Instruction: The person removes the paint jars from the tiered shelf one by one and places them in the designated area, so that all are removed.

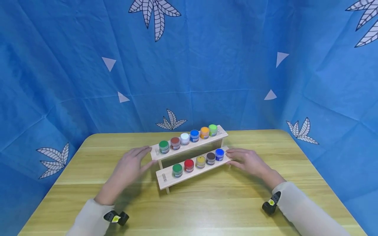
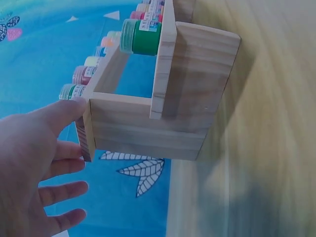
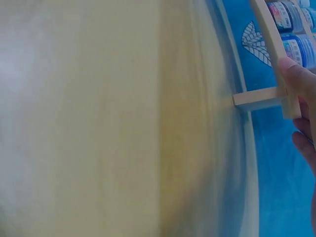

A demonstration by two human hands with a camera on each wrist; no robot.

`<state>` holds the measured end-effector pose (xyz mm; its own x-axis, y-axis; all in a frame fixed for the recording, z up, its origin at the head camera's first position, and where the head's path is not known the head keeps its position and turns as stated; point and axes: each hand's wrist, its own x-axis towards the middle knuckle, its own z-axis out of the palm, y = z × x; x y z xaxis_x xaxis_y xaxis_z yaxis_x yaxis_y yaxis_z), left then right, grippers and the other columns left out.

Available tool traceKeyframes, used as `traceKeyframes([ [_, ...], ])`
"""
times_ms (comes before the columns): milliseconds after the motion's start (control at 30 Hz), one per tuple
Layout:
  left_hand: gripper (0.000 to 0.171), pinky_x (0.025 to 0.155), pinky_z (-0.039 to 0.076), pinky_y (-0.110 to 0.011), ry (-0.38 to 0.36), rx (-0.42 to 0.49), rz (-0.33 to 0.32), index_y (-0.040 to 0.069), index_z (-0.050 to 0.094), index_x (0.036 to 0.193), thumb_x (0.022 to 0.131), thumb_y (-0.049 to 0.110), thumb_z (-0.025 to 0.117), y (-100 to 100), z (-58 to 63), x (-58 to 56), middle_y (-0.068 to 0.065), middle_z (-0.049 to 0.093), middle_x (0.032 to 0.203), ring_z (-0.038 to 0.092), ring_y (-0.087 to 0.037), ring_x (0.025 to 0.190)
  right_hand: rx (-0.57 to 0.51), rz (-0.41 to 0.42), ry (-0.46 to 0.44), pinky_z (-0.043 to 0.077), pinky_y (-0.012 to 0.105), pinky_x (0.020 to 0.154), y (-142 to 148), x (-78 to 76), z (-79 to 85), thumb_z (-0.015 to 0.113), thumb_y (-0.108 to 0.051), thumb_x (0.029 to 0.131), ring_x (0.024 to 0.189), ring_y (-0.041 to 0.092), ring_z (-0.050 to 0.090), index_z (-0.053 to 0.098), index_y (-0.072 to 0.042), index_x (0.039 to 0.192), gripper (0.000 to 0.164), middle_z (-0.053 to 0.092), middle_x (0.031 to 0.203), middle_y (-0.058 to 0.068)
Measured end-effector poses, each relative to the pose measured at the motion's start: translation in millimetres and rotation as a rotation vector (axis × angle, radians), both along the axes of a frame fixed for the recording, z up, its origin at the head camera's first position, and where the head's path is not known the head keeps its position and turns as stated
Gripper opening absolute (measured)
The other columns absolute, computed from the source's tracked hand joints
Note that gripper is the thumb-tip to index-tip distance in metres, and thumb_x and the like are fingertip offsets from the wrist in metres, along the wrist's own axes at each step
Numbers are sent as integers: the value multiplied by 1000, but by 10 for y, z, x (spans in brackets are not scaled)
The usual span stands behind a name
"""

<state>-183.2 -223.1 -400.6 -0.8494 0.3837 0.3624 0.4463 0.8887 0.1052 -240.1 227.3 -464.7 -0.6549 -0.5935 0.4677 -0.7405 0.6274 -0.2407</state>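
A two-step wooden rack (image 1: 189, 148) stands at a slant on the table, carrying small paint jars on both steps. My left hand (image 1: 130, 165) is at the left end of the upper step; in the left wrist view its thumb (image 2: 61, 113) and index finger pinch that end, while the other fingers extend past it. At the lower step's right end, my right hand (image 1: 251, 161) grips the board between thumb (image 3: 296, 76) and fingers, beside a blue jar (image 1: 219, 154). Green (image 1: 177, 170), red (image 1: 189, 165), yellow (image 1: 200, 162) and dark jars (image 1: 210, 158) share that step.
The upper step bears green (image 1: 163, 147), brown (image 1: 175, 143), white (image 1: 184, 139), blue (image 1: 194, 135), orange (image 1: 204, 132) and light green jars (image 1: 213, 130). A wood-grain table (image 1: 206, 209) lies beneath. Behind and beside it hangs a blue patterned cloth (image 1: 218, 65).
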Motion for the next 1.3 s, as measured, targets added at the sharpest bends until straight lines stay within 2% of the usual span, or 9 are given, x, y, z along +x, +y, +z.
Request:
traceKeyframes([
  [233,58,102,41,-56,0,35,12,2,58,133,92,42,67,-70,-24,-160,-17,57,134,54,-40,121,-60,9,60,53,44,90,-75,37,-33,84,-25,77,105,25,67,76,-10,108,36,71,114,5],
  [467,60,105,37,-56,-84,72,58,6,54,139,94,46,62,-103,-35,-274,-17,53,139,49,-40,126,-61,12,127,55,44,87,-143,110,-22,86,-23,72,99,26,68,77,-8,103,36,72,108,8],
  [733,58,106,36,-58,-140,91,71,10,51,142,97,47,57,-157,-24,-404,-17,52,141,47,-42,127,-29,-17,137,54,47,88,-216,208,-5,84,-24,75,102,29,67,76,-7,106,36,71,111,9],
  [1300,58,109,33,-55,-241,123,61,10,47,145,100,45,51,-177,17,-763,-17,51,142,44,-40,131,67,36,221,55,44,85,-277,288,25,81,-24,78,98,26,68,76,-9,107,33,72,109,8],
])
